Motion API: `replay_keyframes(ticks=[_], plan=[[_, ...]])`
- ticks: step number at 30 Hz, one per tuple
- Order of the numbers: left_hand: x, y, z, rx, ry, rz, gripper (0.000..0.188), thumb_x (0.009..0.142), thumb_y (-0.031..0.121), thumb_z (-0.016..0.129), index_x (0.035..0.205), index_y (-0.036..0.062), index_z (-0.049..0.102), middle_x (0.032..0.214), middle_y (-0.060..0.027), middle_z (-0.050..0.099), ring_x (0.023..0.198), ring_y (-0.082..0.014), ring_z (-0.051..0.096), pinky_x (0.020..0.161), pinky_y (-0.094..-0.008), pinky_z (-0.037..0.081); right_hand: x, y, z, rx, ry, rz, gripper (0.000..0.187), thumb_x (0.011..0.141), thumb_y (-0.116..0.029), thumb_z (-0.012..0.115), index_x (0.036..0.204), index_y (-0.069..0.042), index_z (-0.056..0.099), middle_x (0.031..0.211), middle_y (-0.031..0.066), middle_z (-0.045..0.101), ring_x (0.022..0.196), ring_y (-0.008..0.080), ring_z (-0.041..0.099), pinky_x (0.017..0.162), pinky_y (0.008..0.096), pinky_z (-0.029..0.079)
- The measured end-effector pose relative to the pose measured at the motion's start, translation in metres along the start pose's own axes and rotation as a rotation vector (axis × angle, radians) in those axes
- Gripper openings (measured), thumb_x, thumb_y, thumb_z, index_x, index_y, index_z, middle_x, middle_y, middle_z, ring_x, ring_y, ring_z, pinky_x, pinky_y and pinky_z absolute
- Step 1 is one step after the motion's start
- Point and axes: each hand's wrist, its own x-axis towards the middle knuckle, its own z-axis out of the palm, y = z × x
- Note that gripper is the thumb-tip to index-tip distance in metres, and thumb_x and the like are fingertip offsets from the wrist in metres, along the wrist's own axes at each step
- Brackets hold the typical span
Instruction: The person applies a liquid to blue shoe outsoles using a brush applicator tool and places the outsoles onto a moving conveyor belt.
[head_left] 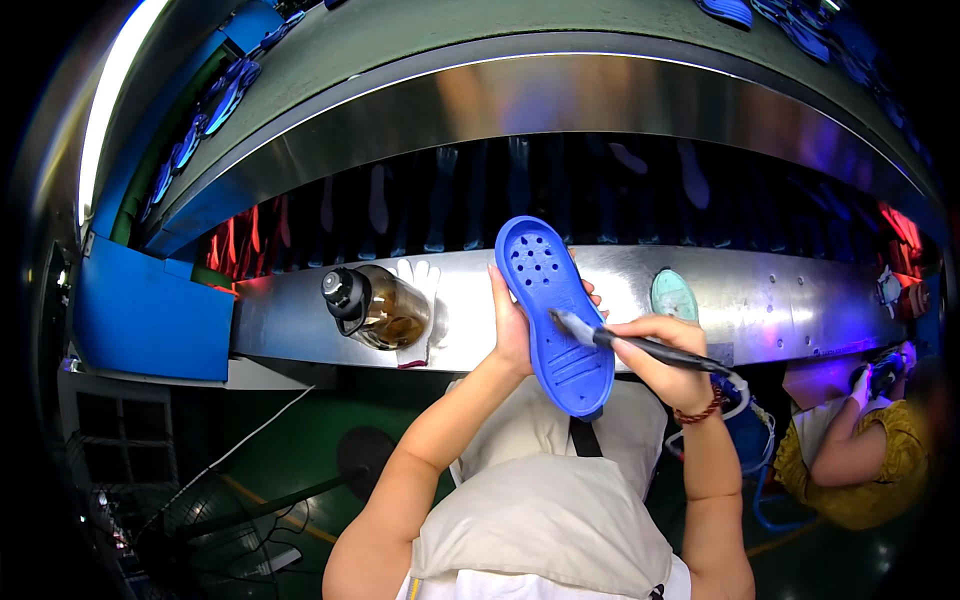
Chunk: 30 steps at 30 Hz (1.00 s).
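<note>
A blue shoe sole [556,300] with a patch of round holes near its far end is tilted upright in front of me. My left hand [512,325] is closed around its left edge, with fingertips showing past the right edge. In my right hand [668,365] is a black-handled brush [660,350], its pale bristles against the middle of the sole. A cord or tube loops by my right wrist. Beyond my right hand, a mint-green sole-shaped piece [674,295] lies on the metal ledge.
On the metal ledge [470,300], a brown-tinted bottle [385,308] with a black lid stands beside a white glove [418,290]. Behind is a dark slot with hanging soles and red glow. Above it runs a green conveyor [560,18] carrying blue soles. A co-worker in yellow [860,465] sits at right.
</note>
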Motion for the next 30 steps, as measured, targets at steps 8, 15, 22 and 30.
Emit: replay_keyframes(ticks=[8,15,22,30], plan=[[0.0,0.021,0.016,0.024,0.019,0.159,0.087,0.075,0.076,0.013,0.122,0.0074,0.039,0.092,-0.0129,0.055,0.087,-0.0266,0.055,0.088,-0.0491,0.04,-0.011,0.012,-0.012,0.166,-0.183,-0.064,0.019,0.072,-0.001,0.066,0.091,0.0,0.065,0.089,0.0133,0.065,0.08,0.0186,0.063,0.075,0.0272,0.049],[0.005,0.037,0.021,0.134,-0.063,0.174,0.088,0.074,0.076,0.019,0.113,0.0029,0.045,0.098,-0.0153,0.056,0.09,-0.0262,0.056,0.079,-0.0404,0.048,-0.003,0.018,-0.018,0.122,-0.453,-0.273,0.021,0.066,0.003,0.069,0.086,0.001,0.065,0.09,0.0102,0.066,0.096,0.0226,0.056,0.085,0.0333,0.044],[-0.003,0.018,0.052,0.033,0.048,0.154,0.067,0.087,0.054,0.023,0.127,0.002,0.036,0.12,-0.0176,0.048,0.106,-0.0321,0.05,0.093,-0.0476,0.039,-0.003,0.02,0.004,0.843,0.004,0.049,0.015,0.078,0.0,0.058,0.092,0.004,0.057,0.097,0.0177,0.061,0.091,0.0225,0.059,0.083,0.0319,0.045],[-0.006,0.015,0.034,0.055,0.002,0.149,0.057,0.089,0.042,0.025,0.128,0.0017,0.035,0.123,-0.0171,0.046,0.109,-0.0315,0.049,0.095,-0.0492,0.036,-0.011,0.011,0.006,0.215,-0.065,-0.212,0.013,0.075,0.003,0.058,0.088,0.004,0.058,0.094,0.0178,0.06,0.091,0.0233,0.059,0.081,0.0331,0.046]])
